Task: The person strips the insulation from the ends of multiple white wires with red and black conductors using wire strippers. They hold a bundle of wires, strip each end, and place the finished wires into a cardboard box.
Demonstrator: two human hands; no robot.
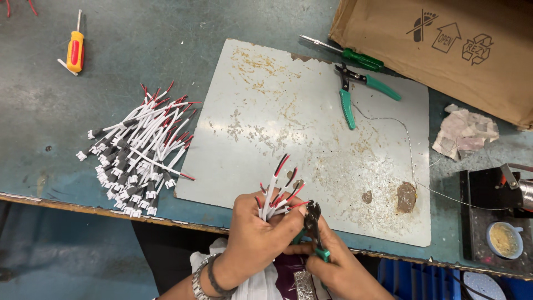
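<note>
Workbench (139, 50), teal top, worn front edge. Cardboard box (444, 50) sits at the far right corner, overlapping the back edge of the metal plate (311, 128), which is grey, rust-spotted and lies flat mid-bench. Landmark = plate.

Left of plate: loose pile of white wire leads (139, 150) with red/black tips and small white connectors. Far left of plate, well apart: yellow-handled screwdriver (75, 50).

On plate's far right corner: green-handled wire stripper (355, 89); green-handled screwdriver (347, 53) just behind it, partly under the box. Thin bare wire (411, 150) runs across plate's right side. Right of plate: crumpled paper (463, 130), small pot of flux (504, 239).

At plate's near edge: left hand (255, 239) clenched around a bundle of wire leads (277, 191), stripped red/black tips pointing up. Right hand (338, 269) just beside it, grasping small green-handled cutters (313, 225), the tip of the tool touching the bundle's right-hand tips.
</note>
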